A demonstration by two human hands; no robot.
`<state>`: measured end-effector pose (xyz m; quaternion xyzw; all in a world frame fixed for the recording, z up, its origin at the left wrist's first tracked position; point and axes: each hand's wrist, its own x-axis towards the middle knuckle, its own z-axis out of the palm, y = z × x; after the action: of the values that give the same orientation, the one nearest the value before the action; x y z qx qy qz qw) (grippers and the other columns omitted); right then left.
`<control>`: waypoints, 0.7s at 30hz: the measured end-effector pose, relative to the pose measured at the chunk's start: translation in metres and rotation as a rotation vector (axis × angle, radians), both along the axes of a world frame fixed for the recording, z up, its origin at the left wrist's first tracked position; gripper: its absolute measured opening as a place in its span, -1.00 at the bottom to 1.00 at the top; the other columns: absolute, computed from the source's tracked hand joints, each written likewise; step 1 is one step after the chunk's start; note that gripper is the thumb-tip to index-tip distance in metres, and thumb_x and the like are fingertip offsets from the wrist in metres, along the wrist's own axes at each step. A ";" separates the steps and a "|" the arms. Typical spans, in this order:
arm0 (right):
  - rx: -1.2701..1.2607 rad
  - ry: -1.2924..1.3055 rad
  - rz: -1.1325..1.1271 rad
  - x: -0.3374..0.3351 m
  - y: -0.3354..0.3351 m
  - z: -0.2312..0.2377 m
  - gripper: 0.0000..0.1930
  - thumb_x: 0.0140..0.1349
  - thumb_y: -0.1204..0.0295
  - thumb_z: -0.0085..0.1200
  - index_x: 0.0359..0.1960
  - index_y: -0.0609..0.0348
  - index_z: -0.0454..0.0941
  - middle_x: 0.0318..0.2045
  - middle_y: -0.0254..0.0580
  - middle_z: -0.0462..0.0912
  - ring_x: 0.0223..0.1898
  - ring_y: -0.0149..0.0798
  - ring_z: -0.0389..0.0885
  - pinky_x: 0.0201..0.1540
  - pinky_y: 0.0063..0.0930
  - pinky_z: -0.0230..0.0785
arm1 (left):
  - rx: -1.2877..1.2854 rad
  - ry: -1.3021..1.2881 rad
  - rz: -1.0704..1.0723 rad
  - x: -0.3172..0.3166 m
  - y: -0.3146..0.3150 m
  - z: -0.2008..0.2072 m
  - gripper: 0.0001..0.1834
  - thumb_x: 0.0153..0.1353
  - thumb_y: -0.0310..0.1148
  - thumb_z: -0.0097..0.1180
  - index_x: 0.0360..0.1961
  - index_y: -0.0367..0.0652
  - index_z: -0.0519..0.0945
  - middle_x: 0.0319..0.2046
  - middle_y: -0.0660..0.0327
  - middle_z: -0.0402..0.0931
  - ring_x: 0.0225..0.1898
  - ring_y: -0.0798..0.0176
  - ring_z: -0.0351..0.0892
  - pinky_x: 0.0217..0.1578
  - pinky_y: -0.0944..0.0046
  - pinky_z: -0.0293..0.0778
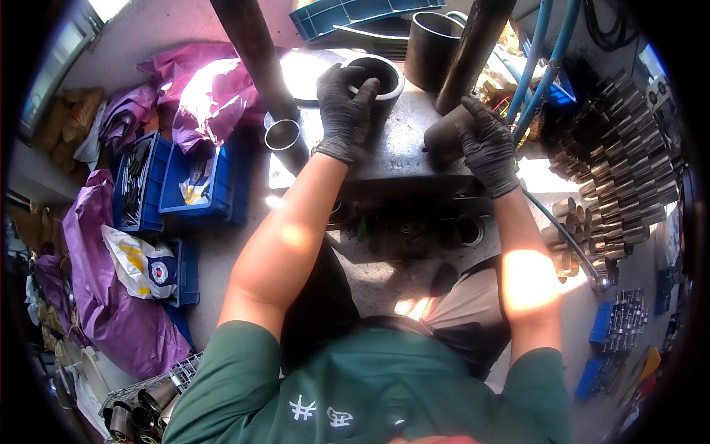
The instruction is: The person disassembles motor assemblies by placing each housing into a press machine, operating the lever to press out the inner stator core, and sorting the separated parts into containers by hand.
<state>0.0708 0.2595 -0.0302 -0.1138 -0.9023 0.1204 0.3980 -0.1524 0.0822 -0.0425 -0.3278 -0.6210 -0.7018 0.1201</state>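
Both hands wear dark grey gloves over a metal work plate (405, 159). My left hand (344, 115) is closed on the left side of a wide, upright metal cylinder (386, 107), its fingertips over the pale rim. The lower part of that cylinder is partly hidden by the hand. To the right, my right hand (489, 152) grips a shorter dark metal sleeve (444, 139), tilted at the plate's right side. The thumb lies along the sleeve and the other fingers are behind it. A narrower metal tube (285, 140) stands at the plate's left edge.
Two dark steel posts (259, 59) rise beside the plate. Another large cylinder (429, 55) stands behind. Blue hoses (543, 66) hang at right, near stacked metal tubes (621, 163). Blue bins (196, 181) and purple sheeting (111, 281) lie left.
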 end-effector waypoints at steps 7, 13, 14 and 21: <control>0.269 -0.115 -0.135 -0.003 -0.026 0.017 -0.37 -0.01 0.18 0.53 0.16 -0.09 0.68 0.07 -0.19 0.70 0.16 -0.04 0.60 0.42 0.05 0.23 | -0.293 -0.187 -0.218 -0.012 -0.064 0.004 -0.50 0.31 -0.35 0.41 0.21 -0.25 0.54 0.01 0.03 0.61 0.07 0.15 0.60 0.15 0.15 0.54; 0.014 -0.157 -0.178 0.004 -0.016 0.008 -0.32 0.14 0.19 0.49 0.28 0.17 0.56 0.08 -0.01 0.67 0.13 0.04 0.65 0.23 -0.16 0.53 | -1.143 0.031 -0.211 0.024 -0.122 0.032 -0.49 0.29 -0.11 0.36 0.18 -0.14 0.67 -0.03 -0.07 0.74 -0.01 -0.01 0.77 0.08 0.10 0.63; 0.036 -0.134 -0.158 0.007 -0.015 0.008 -0.32 0.14 0.19 0.49 0.28 0.17 0.56 0.08 -0.01 0.67 0.13 0.04 0.65 0.23 -0.16 0.53 | -1.223 0.099 -0.234 0.027 -0.126 0.031 -0.49 0.29 -0.11 0.36 0.20 -0.11 0.67 -0.03 -0.06 0.75 -0.01 -0.01 0.77 0.09 0.09 0.63; -0.455 -0.270 -0.127 0.041 -0.017 0.018 -0.54 0.32 0.26 0.39 0.20 0.12 0.65 -0.26 -0.15 0.77 -0.24 -0.22 0.72 -0.04 -0.32 0.59 | -0.816 0.086 -0.397 -0.001 -0.111 -0.040 -0.62 0.35 -0.22 0.31 0.13 -0.13 0.71 -0.02 -0.02 0.75 -0.03 -0.01 0.77 0.05 0.11 0.61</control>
<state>0.1119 0.2424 -0.0126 -0.2716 -0.8881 0.2785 0.2450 -0.1535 -0.0288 -0.0828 -0.4898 -0.7664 -0.3949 -0.1298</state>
